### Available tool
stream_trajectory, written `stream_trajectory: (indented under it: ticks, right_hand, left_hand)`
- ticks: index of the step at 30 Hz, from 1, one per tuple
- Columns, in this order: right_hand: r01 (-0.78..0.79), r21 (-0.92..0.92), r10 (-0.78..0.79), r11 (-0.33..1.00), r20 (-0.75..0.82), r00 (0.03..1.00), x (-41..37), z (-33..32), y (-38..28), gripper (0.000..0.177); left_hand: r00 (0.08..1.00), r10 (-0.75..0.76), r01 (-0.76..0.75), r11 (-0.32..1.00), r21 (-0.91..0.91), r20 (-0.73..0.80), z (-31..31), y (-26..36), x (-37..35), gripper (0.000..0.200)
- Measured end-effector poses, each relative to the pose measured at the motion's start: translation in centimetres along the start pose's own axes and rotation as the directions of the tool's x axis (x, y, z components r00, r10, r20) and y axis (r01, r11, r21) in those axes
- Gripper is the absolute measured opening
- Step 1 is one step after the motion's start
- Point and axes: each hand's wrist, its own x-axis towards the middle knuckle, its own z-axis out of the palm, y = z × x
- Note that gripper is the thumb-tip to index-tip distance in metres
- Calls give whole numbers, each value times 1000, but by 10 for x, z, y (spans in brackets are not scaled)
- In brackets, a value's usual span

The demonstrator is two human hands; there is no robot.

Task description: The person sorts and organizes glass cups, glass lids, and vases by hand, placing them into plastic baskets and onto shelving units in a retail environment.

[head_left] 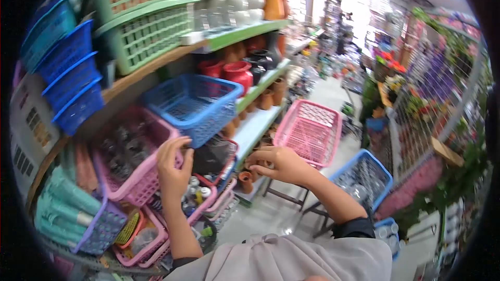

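My left hand [173, 169] is raised at the right rim of a pink basket [136, 190] of clear items, just below a blue basket [195, 119]. Its fingers are bent and apart from the thumb, with nothing visible between them. Whether it touches either rim is unclear. To the right, my right hand [276, 164] hovers before the lower shelf with loosely curled fingers and no object visible in it. A small terracotta pot [246, 181] stands below its fingertips. Beyond this hand, an empty pink basket [308, 132] rests on a dark stand.
Green baskets [151, 34] and blue baskets [78, 83] are stacked at the upper left. Red vases [238, 75] line the shelf. A blue basket [364, 177] of clear items is at the right, beside a wire rack [437, 88] with artificial flowers. Baskets crowd the lower left.
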Motion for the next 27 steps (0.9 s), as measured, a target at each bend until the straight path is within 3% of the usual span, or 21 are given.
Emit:
stream_trajectory:
  ticks: [1, 2, 3, 4, 6, 8, 12, 14, 16, 18, 22, 24, 26, 27]
  right_hand:
    - [-87, 39, 88, 995, -27, 996, -29, -8, 5, 26]
    - [-170, 81, 175, 982, -53, 983, -58, -15, 8, 25]
    - [-214, 69, 219, 974, -68, 973, -86, -21, 9, 25]
    - [-330, 174, 353, 928, -118, 928, -114, -24, 10, 24]
    - [-454, 287, 521, 843, -233, 821, -170, -23, 16, 23]
    - [-689, 281, 744, 668, -216, 633, -223, -27, 19, 23]
    - [-812, 274, 813, 516, -455, 364, -331, -15, 42, 25]
    - [-854, 310, 822, 418, -528, 211, -372, -11, 51, 24]
    - [-902, 328, 844, 280, -532, 68, -406, -7, 65, 26]
    - [-947, 244, 828, 210, -559, 40, -436, 1, 82, 28]
    - [-995, 86, 755, 59, -656, -12, -474, 22, 114, 29]
    - [-992, 5, 811, -127, -575, -106, -483, 26, 126, 35]
    - [-983, 19, 783, -181, -602, -156, -481, 24, 136, 37]
    - [-974, 24, 757, -223, -625, -189, -478, 22, 141, 39]
  left_hand:
    - [989, -77, 101, 977, -187, 130, 26, 14, -8, 19]
    - [984, 10, 41, 960, -276, 181, 51, 28, -14, 19]
    - [961, 35, 64, 936, -345, 274, 76, 43, -23, 20]
    - [930, 71, 89, 908, -409, 360, 99, 58, -34, 21]
    - [777, 60, 316, 824, -470, 627, 135, 95, -54, 23]
    - [731, 228, 257, 781, -570, 643, 184, 116, -82, 26]
    - [583, 367, 415, 632, -654, 725, 263, 159, -134, 26]
    - [419, 374, 639, 526, -561, 828, 297, 174, -159, 25]
    - [363, 399, 671, 515, -534, 842, 316, 188, -172, 26]
    - [256, 406, 710, 537, -455, 877, 338, 196, -182, 28]
    - [224, 393, 648, 623, -437, 892, 387, 200, -193, 30]
    - [153, 353, 689, 631, -356, 923, 410, 202, -195, 31]
    - [254, 427, 525, 693, -494, 868, 443, 198, -203, 31]
    - [220, 430, 515, 712, -479, 876, 466, 192, -210, 32]
